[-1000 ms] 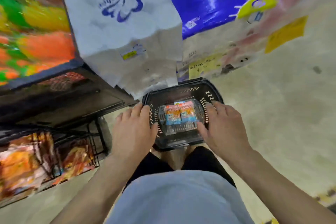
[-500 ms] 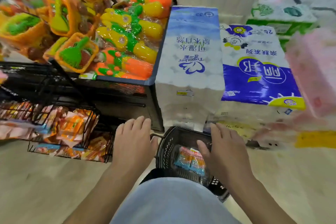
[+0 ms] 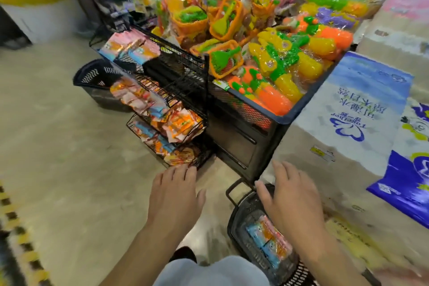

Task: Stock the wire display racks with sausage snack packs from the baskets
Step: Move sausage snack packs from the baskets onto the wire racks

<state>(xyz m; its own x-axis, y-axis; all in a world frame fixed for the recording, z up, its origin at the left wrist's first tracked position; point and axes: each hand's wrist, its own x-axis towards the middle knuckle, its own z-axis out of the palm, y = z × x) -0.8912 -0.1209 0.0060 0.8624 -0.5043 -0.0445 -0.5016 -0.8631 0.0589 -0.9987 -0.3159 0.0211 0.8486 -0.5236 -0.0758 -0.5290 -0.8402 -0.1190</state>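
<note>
1. Two bare hands hover, fingers spread, gripping nothing: left hand [image 3: 174, 195] near the foot of the tiered black wire display rack [image 3: 183, 65], right hand [image 3: 290, 202] over the round black plastic basket [image 3: 234, 232].
2. Blue-orange sausage snack packs [image 3: 267, 239] lie inside that basket, on the floor.
3. Similar orange packs [image 3: 178, 123] fill the rack tiers.
4. Second dark plastic basket [image 3: 92, 76] sits behind the rack.

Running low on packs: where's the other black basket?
Head view, upper left: the far basket stands on the floor just left of the wire rack.
</note>
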